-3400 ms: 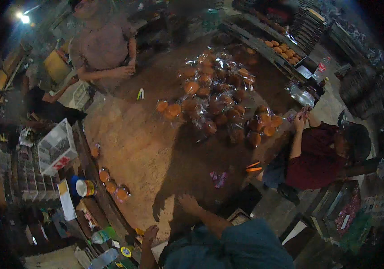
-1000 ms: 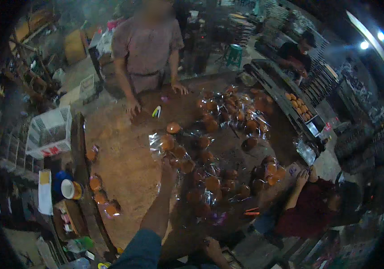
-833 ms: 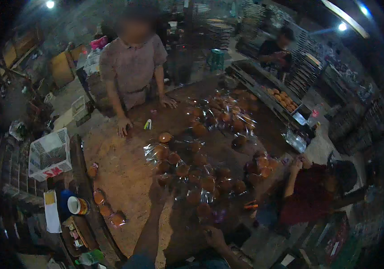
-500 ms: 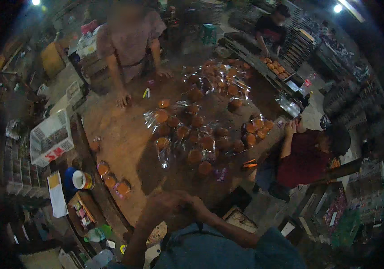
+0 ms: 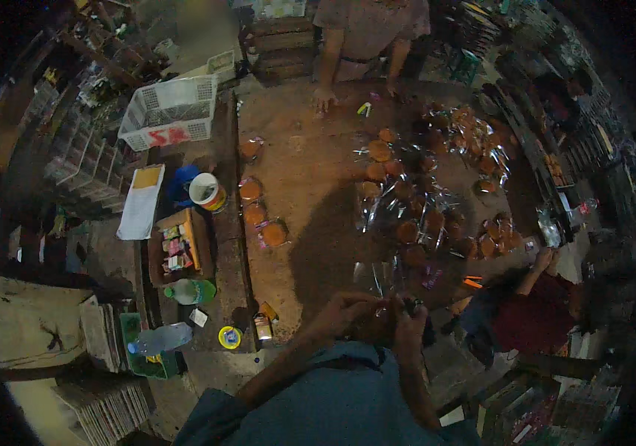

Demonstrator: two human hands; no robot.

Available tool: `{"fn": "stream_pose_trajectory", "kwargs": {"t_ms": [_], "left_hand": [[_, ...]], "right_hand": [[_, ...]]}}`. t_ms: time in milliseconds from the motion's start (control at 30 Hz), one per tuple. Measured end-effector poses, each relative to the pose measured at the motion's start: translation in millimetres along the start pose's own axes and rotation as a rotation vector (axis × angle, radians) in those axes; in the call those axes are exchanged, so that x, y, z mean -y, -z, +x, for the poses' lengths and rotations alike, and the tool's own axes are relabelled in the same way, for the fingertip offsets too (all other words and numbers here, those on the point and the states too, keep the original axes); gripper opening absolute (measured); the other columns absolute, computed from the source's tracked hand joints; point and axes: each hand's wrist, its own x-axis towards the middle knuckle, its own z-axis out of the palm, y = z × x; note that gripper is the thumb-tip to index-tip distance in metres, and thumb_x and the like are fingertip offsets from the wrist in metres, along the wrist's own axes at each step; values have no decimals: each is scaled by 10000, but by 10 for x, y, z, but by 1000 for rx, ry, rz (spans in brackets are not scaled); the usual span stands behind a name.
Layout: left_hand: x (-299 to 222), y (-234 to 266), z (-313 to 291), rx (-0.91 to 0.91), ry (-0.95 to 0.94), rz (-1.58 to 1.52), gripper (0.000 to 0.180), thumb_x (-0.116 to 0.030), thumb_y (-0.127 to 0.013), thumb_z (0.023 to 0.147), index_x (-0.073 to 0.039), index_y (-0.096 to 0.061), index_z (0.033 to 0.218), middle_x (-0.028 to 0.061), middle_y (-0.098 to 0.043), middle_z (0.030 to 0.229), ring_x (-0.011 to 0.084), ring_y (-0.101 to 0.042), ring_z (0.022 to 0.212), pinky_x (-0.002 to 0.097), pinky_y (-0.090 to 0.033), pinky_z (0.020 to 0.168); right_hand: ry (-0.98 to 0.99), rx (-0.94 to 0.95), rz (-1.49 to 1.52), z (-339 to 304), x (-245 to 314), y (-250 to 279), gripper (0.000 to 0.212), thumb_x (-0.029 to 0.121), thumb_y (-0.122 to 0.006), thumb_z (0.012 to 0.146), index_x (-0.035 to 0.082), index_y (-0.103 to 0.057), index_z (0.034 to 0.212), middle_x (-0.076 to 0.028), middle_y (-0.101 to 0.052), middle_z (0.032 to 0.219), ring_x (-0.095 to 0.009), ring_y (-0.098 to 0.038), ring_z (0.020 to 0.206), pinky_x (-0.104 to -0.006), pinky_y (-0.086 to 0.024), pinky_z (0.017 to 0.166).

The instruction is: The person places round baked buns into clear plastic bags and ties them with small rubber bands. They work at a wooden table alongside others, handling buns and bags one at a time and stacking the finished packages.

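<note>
Fingers of the left hand [image 5: 349, 311] and right hand [image 5: 409, 324] pinch glossy clear plastic film [image 5: 368, 279] around a round brown bun [image 5: 374, 325] at the scuffed brown tabletop [image 5: 295, 160]'s near edge, plastic-wrapped buns [image 5: 408, 232] beyond.

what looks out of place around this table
A green bottle lies on its side on the left ledge instead of standing. Four wrapped buns also sit apart from the larger spread of buns, perhaps on purpose. No spill shows.
</note>
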Motion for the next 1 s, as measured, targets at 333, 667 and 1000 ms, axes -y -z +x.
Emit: {"fn": "stream_pose_trajectory", "kwargs": {"t_ms": [333,667,1000], "left_hand": [[-34,-55,-173,-98,-480,420,255,-210,-629,1027,-22,-746,1156,69,-691,1146,166,-641,1058,292,-523,914],[-137,-390,10,-358,-581,776,160,-87,-649,978,1,-716,1094,138,-720,1058,206,-702,955,340,-547,815],[-192,-909,57,-472,-422,711,144,-29,-719,876,10,-742,1013,145,-749,956,210,-739,913,335,-575,723]], "right_hand": [[365,44,-530,-266,517,-243,178,43,-771,855,28,-712,1021,-106,-702,1117,-250,-691,1018,-351,-557,887],[-415,-35,474,-93,-102,-36,474,111,-799,902,5,-560,1297,-98,-655,1226,-194,-660,1059,-351,-553,945],[115,328,65,351,208,390,311,186,-741,952,43,-676,1220,-84,-673,1148,-164,-633,1081,-344,-537,918]]}}
